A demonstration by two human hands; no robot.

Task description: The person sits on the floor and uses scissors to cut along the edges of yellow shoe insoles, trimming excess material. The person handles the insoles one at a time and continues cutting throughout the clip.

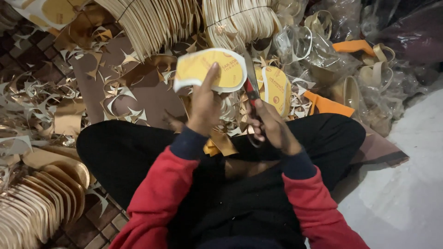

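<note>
Yellow insole cutout [210, 69], white-edged, in left hand [203, 108], beside scissors [251, 85].

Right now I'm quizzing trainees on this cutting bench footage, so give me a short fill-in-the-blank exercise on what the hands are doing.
1. The left hand holds up a yellow ____-shaped insole.
2. The right hand works a pair of ____ with red handles.
3. Both sleeves are ____ with dark cuffs.
4. Stacked soles lie by the person's ____ knee.

Missing words: foot; scissors; red; left

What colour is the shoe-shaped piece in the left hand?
The insole piece in the left hand is yellow with a white border, seen in the head view.
</note>
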